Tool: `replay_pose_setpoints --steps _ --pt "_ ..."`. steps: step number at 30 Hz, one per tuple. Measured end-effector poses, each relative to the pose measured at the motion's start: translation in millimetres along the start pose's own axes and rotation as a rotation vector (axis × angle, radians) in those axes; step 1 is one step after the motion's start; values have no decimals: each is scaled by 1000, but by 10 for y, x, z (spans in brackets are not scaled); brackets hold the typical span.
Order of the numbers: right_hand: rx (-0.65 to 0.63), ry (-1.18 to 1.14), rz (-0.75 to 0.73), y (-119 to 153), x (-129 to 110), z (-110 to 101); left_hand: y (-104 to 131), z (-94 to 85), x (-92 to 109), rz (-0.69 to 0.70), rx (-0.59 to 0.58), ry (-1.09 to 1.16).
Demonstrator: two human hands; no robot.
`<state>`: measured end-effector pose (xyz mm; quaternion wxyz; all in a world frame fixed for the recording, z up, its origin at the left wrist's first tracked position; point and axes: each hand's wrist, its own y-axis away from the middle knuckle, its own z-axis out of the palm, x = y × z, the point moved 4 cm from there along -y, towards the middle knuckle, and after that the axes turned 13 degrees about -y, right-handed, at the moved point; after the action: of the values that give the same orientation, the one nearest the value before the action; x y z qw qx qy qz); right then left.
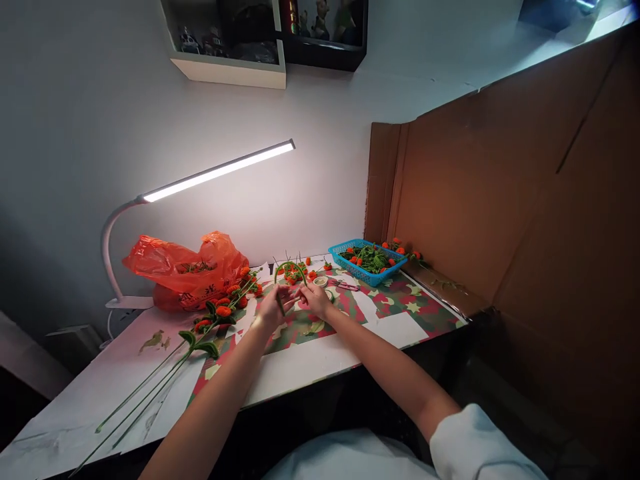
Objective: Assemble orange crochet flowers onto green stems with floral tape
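Observation:
A green, fuzzy-looking stem [291,264] arches upward between my two hands over the table. One end of it runs down through my left hand [273,310], whose fingers are curled around it. My right hand [315,298] is closed, pinching the other end of the arch. Just beyond the hands lie several small orange flowers [291,272] with thin stems. Rolls of tape [321,281] and pink-handled scissors or pliers [346,285] rest to the right of my right hand.
Orange flowers with long green stems [173,367] stretch across the table's left side, before a red plastic bag [187,280]. A blue basket [373,277] of green and orange pieces stands back right, beside a cardboard wall [450,200]. A lit desk lamp [220,171] reaches over the left.

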<state>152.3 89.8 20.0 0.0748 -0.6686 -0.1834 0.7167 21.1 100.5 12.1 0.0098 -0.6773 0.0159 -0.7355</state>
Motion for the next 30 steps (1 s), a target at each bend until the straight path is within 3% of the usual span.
replay_pose_setpoints --steps 2,4,8,13,20,27,30 --pt "-18 -186 106 -72 77 161 -5 128 -1 -31 -59 84" --pt "2 -288 178 -102 162 248 14 160 -13 -31 -25 147" --pt "-79 -308 240 -44 285 290 101 138 -52 -22 -76 137" --pt "-186 -73 135 66 298 272 191 159 -116 -82 -167 91" --pt "-188 131 4 94 322 305 202 204 -182 2 -218 -28" --pt "-169 163 -23 118 273 308 187 192 -212 -47 -176 -23" --pt "-64 13 -22 99 201 229 140 110 -174 -54 -25 61"
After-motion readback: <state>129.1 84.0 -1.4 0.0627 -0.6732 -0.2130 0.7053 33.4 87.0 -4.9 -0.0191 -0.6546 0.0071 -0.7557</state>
